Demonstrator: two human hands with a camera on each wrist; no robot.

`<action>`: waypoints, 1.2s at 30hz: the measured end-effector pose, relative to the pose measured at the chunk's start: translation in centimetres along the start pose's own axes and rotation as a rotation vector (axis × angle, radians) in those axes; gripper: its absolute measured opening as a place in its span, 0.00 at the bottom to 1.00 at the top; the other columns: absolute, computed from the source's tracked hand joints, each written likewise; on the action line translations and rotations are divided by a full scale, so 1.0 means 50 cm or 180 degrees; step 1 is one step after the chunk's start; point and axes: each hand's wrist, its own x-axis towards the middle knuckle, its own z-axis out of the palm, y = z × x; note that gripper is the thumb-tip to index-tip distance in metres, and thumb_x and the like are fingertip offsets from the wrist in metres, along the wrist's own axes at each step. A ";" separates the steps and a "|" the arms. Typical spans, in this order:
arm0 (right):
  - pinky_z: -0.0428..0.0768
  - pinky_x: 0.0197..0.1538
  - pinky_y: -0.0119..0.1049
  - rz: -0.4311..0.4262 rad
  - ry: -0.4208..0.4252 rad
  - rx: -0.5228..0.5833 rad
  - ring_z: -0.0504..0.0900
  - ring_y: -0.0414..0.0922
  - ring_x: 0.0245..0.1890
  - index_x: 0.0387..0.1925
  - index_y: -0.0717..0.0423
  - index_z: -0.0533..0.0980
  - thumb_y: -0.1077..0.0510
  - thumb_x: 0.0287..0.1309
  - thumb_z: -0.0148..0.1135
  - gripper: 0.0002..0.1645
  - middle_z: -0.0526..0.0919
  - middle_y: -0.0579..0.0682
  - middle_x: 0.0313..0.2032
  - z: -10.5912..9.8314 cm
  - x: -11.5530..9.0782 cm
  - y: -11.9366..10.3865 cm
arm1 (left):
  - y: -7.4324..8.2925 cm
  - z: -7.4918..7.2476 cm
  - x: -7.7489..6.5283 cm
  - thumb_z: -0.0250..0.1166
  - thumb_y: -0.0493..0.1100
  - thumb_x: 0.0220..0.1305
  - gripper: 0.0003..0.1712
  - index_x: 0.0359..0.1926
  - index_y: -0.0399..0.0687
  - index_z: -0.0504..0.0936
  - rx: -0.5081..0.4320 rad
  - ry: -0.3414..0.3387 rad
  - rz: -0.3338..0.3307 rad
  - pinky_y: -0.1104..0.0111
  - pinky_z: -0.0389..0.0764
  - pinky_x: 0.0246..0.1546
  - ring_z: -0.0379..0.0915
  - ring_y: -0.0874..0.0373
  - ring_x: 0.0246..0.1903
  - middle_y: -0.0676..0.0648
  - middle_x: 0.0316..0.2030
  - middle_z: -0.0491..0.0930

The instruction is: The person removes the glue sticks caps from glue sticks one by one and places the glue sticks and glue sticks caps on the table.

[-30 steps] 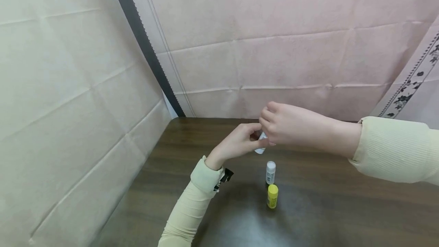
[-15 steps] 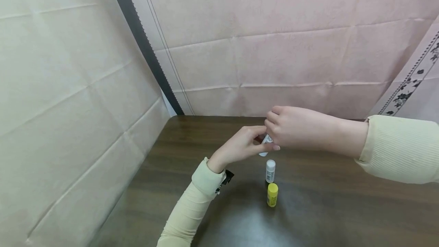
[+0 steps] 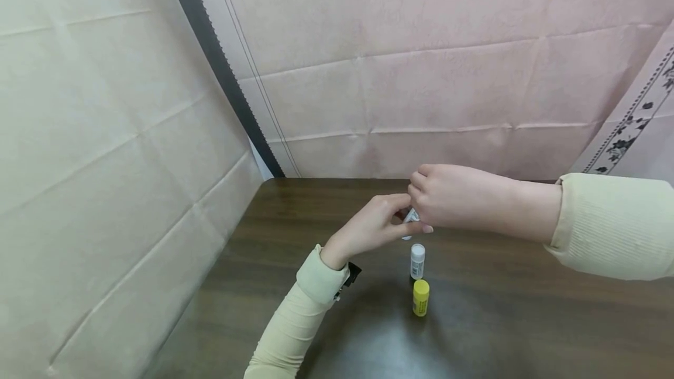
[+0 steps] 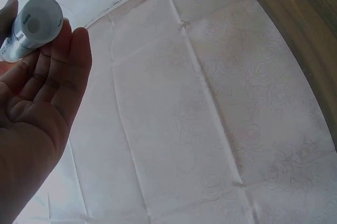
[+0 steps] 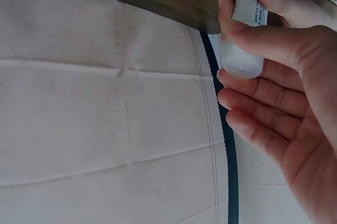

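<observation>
Both hands meet above the far part of the table on one white glue stick (image 3: 413,215). My left hand (image 3: 371,224) pinches its lower body between thumb and fingers; the round base (image 4: 43,19) faces the left wrist camera. At the other end, the thumb and forefinger of my right hand (image 3: 447,196) grip the translucent cap (image 5: 242,61), its other fingers loosely bent below. A printed barcode label (image 5: 259,14) shows between the two hands. In the head view my right hand hides the capped end. Nearer on the table stand a second white glue stick (image 3: 417,262) and a yellow glue stick (image 3: 420,298), both upright.
The dark wooden table (image 3: 237,309) ends at a pale cloth wall (image 3: 447,92) behind the hands. Another pale cloth wall (image 3: 116,180) runs along the left side. A black strap device (image 3: 351,275) sits on the left wrist.
Both hands have shifted slightly right and down together with the held glue stick, mostly in the first half second. The two standing glue sticks have stayed in place.
</observation>
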 end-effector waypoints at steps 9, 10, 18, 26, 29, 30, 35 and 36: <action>0.63 0.30 0.31 -0.0006 -0.0132 0.0046 0.60 0.42 0.21 0.16 0.52 0.71 0.60 0.40 0.80 0.21 0.68 0.45 0.16 -0.005 0.006 0.001 | -0.003 0.005 -0.004 0.72 0.49 0.65 0.12 0.42 0.53 0.78 0.0190 0.0145 0.0146 0.79 0.75 0.36 0.74 0.69 0.32 0.60 0.33 0.77; 0.62 0.30 0.31 0.0000 -0.0141 0.0047 0.60 0.42 0.21 0.16 0.52 0.70 0.60 0.40 0.80 0.21 0.68 0.45 0.16 -0.005 0.006 0.001 | -0.003 0.006 -0.004 0.72 0.48 0.65 0.12 0.42 0.52 0.78 0.0196 0.0156 0.0154 0.79 0.74 0.36 0.74 0.69 0.33 0.60 0.32 0.77; 0.63 0.31 0.31 0.0044 -0.0265 0.0083 0.60 0.42 0.22 0.17 0.53 0.72 0.59 0.40 0.80 0.20 0.69 0.46 0.17 -0.006 0.010 -0.002 | 0.000 0.008 -0.010 0.72 0.47 0.64 0.12 0.42 0.50 0.78 0.0271 0.0245 0.0118 0.79 0.75 0.37 0.73 0.71 0.33 0.57 0.33 0.78; 0.65 0.33 0.32 0.0051 -0.0519 0.0367 0.63 0.44 0.23 0.19 0.53 0.73 0.50 0.39 0.83 0.23 0.71 0.45 0.19 -0.011 0.014 -0.003 | 0.000 0.013 -0.015 0.72 0.47 0.64 0.13 0.45 0.49 0.79 0.0280 0.0250 0.0146 0.80 0.76 0.40 0.74 0.72 0.36 0.57 0.34 0.78; 0.66 0.34 0.33 0.0052 -0.0665 0.0411 0.65 0.44 0.24 0.19 0.52 0.73 0.47 0.38 0.82 0.24 0.72 0.45 0.20 -0.014 0.016 -0.001 | 0.001 0.012 -0.016 0.71 0.47 0.65 0.13 0.46 0.50 0.78 0.0338 0.0270 0.0189 0.81 0.75 0.39 0.73 0.72 0.35 0.58 0.34 0.76; 0.67 0.34 0.33 0.0046 -0.0713 0.0420 0.65 0.45 0.24 0.20 0.52 0.74 0.46 0.38 0.82 0.24 0.73 0.45 0.20 -0.015 0.017 -0.001 | 0.001 0.011 -0.017 0.71 0.47 0.65 0.13 0.45 0.51 0.78 0.0354 0.0274 0.0199 0.81 0.74 0.39 0.72 0.72 0.35 0.58 0.33 0.75; 0.69 0.36 0.34 0.0063 -0.0906 0.0536 0.68 0.45 0.25 0.21 0.51 0.75 0.43 0.40 0.82 0.24 0.75 0.45 0.22 -0.016 0.021 0.002 | 0.003 0.011 -0.017 0.71 0.48 0.65 0.12 0.42 0.50 0.77 0.0398 0.0329 0.0220 0.78 0.73 0.35 0.70 0.69 0.33 0.56 0.29 0.70; 0.69 0.36 0.34 0.0073 -0.0925 0.0562 0.68 0.45 0.26 0.21 0.51 0.74 0.43 0.40 0.82 0.24 0.75 0.45 0.22 -0.015 0.022 0.002 | 0.003 0.011 -0.018 0.71 0.48 0.65 0.12 0.41 0.50 0.77 0.0401 0.0344 0.0222 0.78 0.73 0.35 0.70 0.68 0.32 0.56 0.29 0.70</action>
